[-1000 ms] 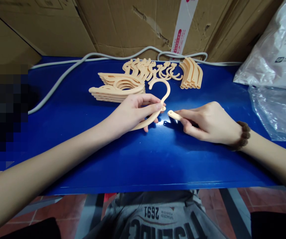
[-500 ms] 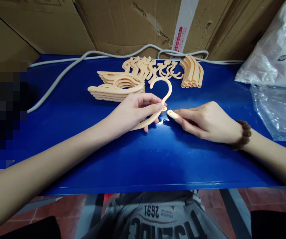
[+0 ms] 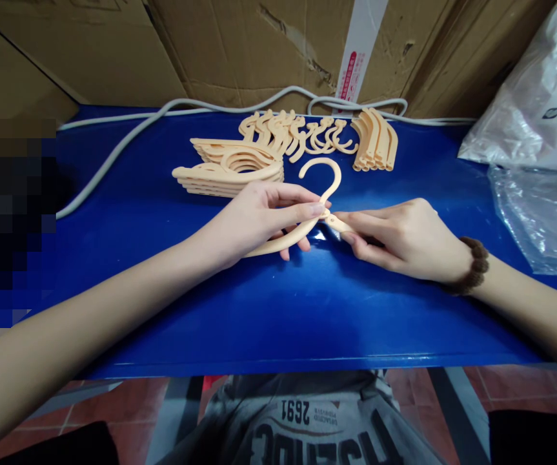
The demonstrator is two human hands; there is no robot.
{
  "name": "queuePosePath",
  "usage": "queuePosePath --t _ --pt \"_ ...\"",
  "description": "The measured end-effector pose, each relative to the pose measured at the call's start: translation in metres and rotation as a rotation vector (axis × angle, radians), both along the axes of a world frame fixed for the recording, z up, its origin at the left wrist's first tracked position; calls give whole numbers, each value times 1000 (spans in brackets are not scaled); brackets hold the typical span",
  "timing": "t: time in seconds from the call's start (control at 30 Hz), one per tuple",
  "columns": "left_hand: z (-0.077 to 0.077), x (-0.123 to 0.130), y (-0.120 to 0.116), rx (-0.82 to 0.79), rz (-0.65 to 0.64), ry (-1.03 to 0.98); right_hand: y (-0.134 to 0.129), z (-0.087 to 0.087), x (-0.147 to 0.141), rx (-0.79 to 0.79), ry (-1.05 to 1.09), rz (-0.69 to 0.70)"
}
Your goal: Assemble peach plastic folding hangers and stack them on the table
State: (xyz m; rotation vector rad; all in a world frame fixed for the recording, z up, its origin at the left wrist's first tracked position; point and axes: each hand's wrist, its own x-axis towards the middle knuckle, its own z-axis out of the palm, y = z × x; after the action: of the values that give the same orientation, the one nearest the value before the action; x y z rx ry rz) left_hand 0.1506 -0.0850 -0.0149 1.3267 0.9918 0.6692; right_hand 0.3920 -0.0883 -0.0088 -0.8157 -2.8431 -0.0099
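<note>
My left hand [image 3: 271,216] pinches a cream plastic hanger hook [image 3: 335,177] together with a curved hanger arm [image 3: 285,242] near their joint. From the right, my right hand [image 3: 397,236] grips a small cream hanger piece [image 3: 337,223] between thumb and fingers; most of it is hidden in the hand. The rounded end of that piece, with a small hole, meets the joint below the hook. Whether the parts are locked together I cannot tell. Behind my left hand lies a stack of cream hanger pieces [image 3: 230,177].
Loose hooks [image 3: 278,129] and upright curved tubes [image 3: 374,142] stand at the back of the blue table [image 3: 278,316]. A white cable [image 3: 113,171] runs behind them, before cardboard boxes [image 3: 268,51]. Clear plastic bags [image 3: 530,123] lie at the right.
The hook and curved arm in my left hand have shifted slightly right and down. The gap to the piece in my right hand has closed.
</note>
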Motion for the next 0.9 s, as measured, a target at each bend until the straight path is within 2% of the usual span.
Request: queuePosePath --t 0.23,0.4,0.9 --pt "5 -3 3 -141 -36 -91 -1 -2 -2 131 -1 -11" --pt "8 -2 4 -221 -41 -62 -2 -2 -2 160 16 16" --pt "5 -5 1 22 -49 19 -2 -1 -3 30 -26 -2"
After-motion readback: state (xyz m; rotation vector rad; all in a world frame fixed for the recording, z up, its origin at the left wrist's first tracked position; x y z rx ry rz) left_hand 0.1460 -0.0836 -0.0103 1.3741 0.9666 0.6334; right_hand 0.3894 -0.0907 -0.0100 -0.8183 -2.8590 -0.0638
